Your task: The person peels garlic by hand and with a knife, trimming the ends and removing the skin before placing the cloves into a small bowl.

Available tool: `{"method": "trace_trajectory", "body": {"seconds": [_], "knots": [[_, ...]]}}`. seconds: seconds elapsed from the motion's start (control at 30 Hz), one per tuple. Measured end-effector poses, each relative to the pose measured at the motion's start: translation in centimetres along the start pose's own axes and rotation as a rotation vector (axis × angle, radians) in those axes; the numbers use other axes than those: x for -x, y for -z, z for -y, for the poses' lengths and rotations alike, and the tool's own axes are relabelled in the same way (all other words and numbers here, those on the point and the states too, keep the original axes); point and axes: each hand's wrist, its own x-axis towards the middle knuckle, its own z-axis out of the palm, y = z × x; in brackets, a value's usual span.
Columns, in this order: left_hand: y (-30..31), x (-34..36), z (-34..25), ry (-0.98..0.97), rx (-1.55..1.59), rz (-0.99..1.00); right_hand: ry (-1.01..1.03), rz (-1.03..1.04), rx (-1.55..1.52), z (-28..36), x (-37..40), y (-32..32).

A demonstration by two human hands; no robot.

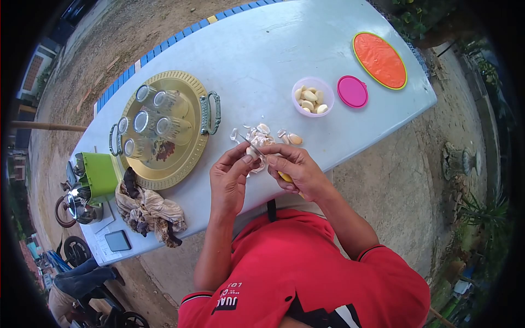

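My left hand (229, 177) pinches a pale garlic clove (252, 152) between thumb and fingers at the table's near edge. My right hand (298, 170) grips a small knife with a yellow handle (284, 176); its thin blade (245, 140) lies against the clove. Just beyond the hands, loose garlic skins and cloves (262, 131) are scattered on the pale blue table (262, 60). A clear plastic bowl (312, 97) with several peeled cloves stands further out to the right.
A pink lid (352, 91) and an orange lid (380, 60) lie at the right. A gold tray (183, 158) carries several upturned glasses. A green container (100, 174), a crumpled cloth (149, 210), a phone (117, 240) and a kettle (81, 206) sit at the left end.
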Motion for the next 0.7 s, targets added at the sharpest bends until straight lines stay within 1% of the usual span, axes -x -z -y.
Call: {"method": "trace_trajectory", "body": {"seconds": [0.13, 0.2, 0.3, 0.5, 0.6, 0.7], "knots": [[0.06, -0.05, 0.4, -0.025, 0.012, 0.003, -0.002, -0.026, 0.001, -0.11, 0.08, -0.26], [-0.08, 0.02, 0.51, -0.023, 0.014, -0.013, 0.052, -0.048, 0.099, -0.23, 0.09, -0.47], [0.13, 0.02, 0.73, -0.037, -0.005, -0.017, 0.067, -0.035, 0.114, -0.34, 0.11, -0.46], [0.14, -0.13, 0.6, -0.037, -0.034, -0.001, -0.011, -0.07, -0.04, -0.41, 0.12, -0.09], [-0.16, -0.15, 0.63, -0.039, -0.029, -0.019, -0.029, -0.085, -0.066, -0.48, -0.01, -0.13], [-0.27, -0.1, 0.53, -0.043, -0.038, -0.046, 0.007, -0.071, 0.017, -0.46, -0.13, -0.2]]}}
